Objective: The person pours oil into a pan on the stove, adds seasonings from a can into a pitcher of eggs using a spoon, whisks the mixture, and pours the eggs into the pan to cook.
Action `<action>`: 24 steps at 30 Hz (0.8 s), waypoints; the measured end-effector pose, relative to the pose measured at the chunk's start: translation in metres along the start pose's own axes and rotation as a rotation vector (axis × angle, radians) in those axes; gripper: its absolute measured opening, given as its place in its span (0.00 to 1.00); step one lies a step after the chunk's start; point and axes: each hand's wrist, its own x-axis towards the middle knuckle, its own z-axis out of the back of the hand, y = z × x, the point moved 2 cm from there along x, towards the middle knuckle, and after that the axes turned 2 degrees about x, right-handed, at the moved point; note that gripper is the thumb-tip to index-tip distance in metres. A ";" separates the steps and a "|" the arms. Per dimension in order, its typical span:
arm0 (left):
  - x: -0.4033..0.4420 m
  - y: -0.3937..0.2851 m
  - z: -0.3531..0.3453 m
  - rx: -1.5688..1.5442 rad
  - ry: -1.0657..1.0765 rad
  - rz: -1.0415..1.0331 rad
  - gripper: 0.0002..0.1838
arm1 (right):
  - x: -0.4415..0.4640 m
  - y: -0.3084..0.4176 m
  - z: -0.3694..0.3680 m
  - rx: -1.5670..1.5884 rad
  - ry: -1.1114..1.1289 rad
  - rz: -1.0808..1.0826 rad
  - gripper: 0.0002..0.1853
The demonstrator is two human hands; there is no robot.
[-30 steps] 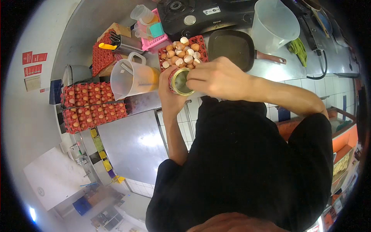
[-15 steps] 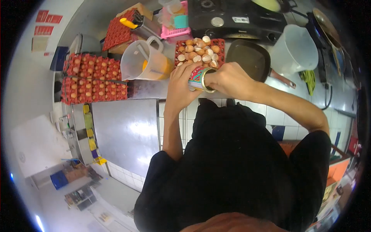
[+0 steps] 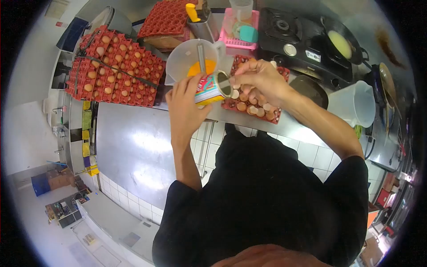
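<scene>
My left hand (image 3: 184,100) is wrapped round an open tin can (image 3: 209,91) with a colourful label, tilted with its mouth toward the right. At that mouth my right hand (image 3: 262,82) has its fingers pinched on a thin greyish piece, too small to make out. Just behind the can stands a clear plastic pitcher (image 3: 175,62) holding orange-yellow liquid (image 3: 194,70), with a metal utensil handle (image 3: 201,55) upright in it. Below and beyond my right hand lies a red egg tray (image 3: 229,104) filled with cracked eggshells (image 3: 253,110).
Stacked red trays of eggs (image 3: 115,71) stand at the left. Along the back are a knife holder (image 3: 205,29), a pink basket (image 3: 240,44) and a black gas stove (image 3: 284,40) with a pan (image 3: 353,44). A square pan (image 3: 309,91) and an empty pitcher (image 3: 356,104) sit at the right.
My right hand has come out of the can's mouth, fingers now in view. The can has shifted left toward the pitcher in my left hand. The whole view has turned.
</scene>
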 end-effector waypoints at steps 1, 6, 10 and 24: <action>0.002 0.016 0.007 0.003 -0.012 0.033 0.43 | 0.012 0.003 -0.008 0.018 -0.004 0.002 0.12; 0.011 0.091 0.024 0.018 -0.086 0.157 0.42 | 0.060 0.028 -0.039 -0.028 0.003 0.007 0.11; 0.017 0.138 0.030 -0.023 -0.105 0.227 0.42 | 0.082 0.040 -0.052 -0.055 -0.056 0.077 0.10; 0.029 0.203 0.010 -0.532 -0.166 0.220 0.44 | 0.097 -0.014 -0.050 -0.877 -0.372 0.815 0.04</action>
